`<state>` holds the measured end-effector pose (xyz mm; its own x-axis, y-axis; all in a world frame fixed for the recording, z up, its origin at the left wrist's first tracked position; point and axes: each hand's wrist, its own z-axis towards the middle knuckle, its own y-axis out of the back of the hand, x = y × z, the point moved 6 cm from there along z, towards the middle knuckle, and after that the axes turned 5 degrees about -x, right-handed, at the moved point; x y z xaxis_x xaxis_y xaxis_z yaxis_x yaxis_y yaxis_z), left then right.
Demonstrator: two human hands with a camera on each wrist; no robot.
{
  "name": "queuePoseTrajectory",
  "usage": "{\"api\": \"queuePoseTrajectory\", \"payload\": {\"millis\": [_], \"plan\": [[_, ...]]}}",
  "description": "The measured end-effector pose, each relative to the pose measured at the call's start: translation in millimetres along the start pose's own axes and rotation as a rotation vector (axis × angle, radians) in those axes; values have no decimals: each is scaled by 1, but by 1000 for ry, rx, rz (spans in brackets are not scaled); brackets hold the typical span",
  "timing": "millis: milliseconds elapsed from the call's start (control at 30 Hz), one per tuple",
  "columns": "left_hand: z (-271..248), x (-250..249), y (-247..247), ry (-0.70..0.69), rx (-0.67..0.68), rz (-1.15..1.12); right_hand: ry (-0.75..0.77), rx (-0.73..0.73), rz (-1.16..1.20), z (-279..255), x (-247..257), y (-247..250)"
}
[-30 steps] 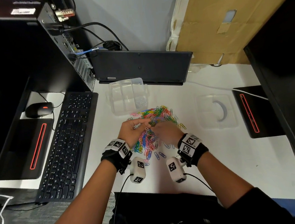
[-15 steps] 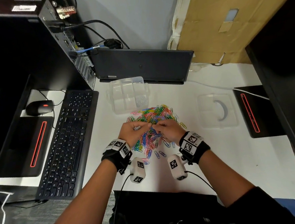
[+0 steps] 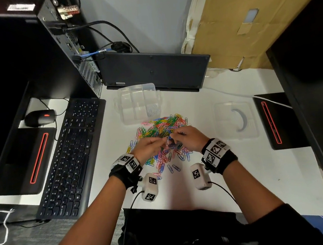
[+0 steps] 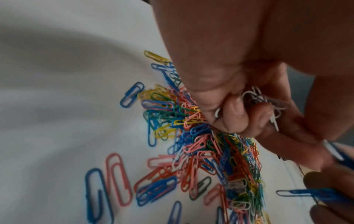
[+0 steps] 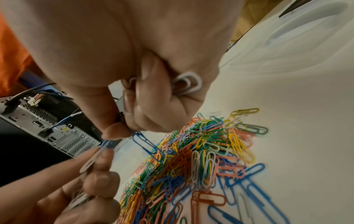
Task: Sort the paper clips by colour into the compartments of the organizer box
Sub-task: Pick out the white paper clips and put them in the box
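A heap of mixed-colour paper clips (image 3: 163, 133) lies on the white desk, with the clear organizer box (image 3: 128, 105) just behind it. White clips (image 3: 153, 109) fill its near right compartment. My left hand (image 3: 152, 145) hovers over the heap, curled round a bunch of white clips (image 4: 264, 100), and pinches one more white clip (image 3: 167, 141) at its fingertips. My right hand (image 3: 189, 139) faces it, thumb and finger pinching a blue clip (image 5: 141, 139) that meets the white one. White clips (image 5: 187, 83) also sit in its palm.
The box's clear lid (image 3: 234, 119) lies to the right of the heap. A black keyboard (image 3: 68, 158) and mouse (image 3: 39, 117) are on the left, and a closed laptop (image 3: 152, 70) stands behind the box. Stray clips (image 3: 173, 167) lie near my wrists.
My right hand has come up out of the heap and met the left one. A white clip now hangs between the fingertips of both hands.
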<state>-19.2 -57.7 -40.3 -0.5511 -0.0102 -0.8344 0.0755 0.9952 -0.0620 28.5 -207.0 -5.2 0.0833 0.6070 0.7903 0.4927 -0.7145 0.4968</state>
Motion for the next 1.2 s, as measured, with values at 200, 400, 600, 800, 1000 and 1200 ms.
{"api": "queuePoseTrajectory", "payload": {"millis": [200, 400, 600, 800, 1000, 1200], "plan": [[-3, -9, 11, -132, -58, 168, -78, -5, 104, -2, -9, 5], [-6, -15, 14, -250, -68, 223, -98, 2, 155, -4, -9, 4], [-3, -13, 15, -301, -159, 189, -174, 11, 244, -7, -14, -6], [-3, -12, 17, -315, -221, 206, -165, -25, 245, -9, -10, 1], [-4, -15, 14, -292, -220, 177, -169, -17, 258, -12, -10, 0], [-7, -20, 9, -293, -207, 155, -188, -60, 322, -11, -12, 3]]}}
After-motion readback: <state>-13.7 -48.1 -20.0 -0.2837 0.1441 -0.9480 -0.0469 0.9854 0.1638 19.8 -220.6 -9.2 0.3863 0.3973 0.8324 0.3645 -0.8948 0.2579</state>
